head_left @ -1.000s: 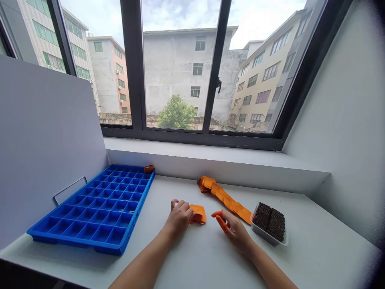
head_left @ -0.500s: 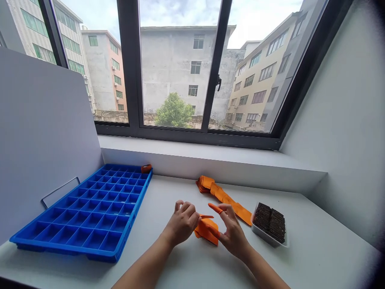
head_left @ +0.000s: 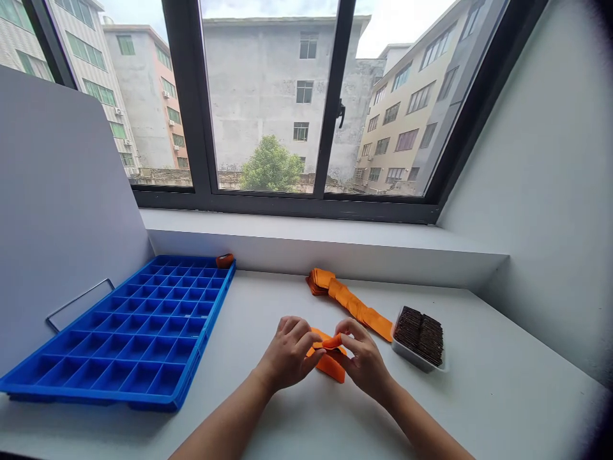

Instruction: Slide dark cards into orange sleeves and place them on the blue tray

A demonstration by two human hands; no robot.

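Note:
A small stack of orange folded pieces [head_left: 330,365] lies on the white table between my hands. My left hand [head_left: 287,351] is curled, its fingers closed on the left edge of the stack. My right hand [head_left: 366,361] pinches the top piece from the right; an orange finger cot covers its index finger [head_left: 332,342]. Both hands touch over the stack.
A blue compartment tray [head_left: 129,332] lies at the left, with a small orange item [head_left: 224,260] at its far corner. A long row of orange pieces [head_left: 352,305] runs toward a clear tub of dark square pieces [head_left: 420,335]. A grey board stands at the left; a window ledge lies behind.
My right hand has moved left from the table onto the orange stack, and both hands have closed together on it. The view has shifted slightly downward and right.

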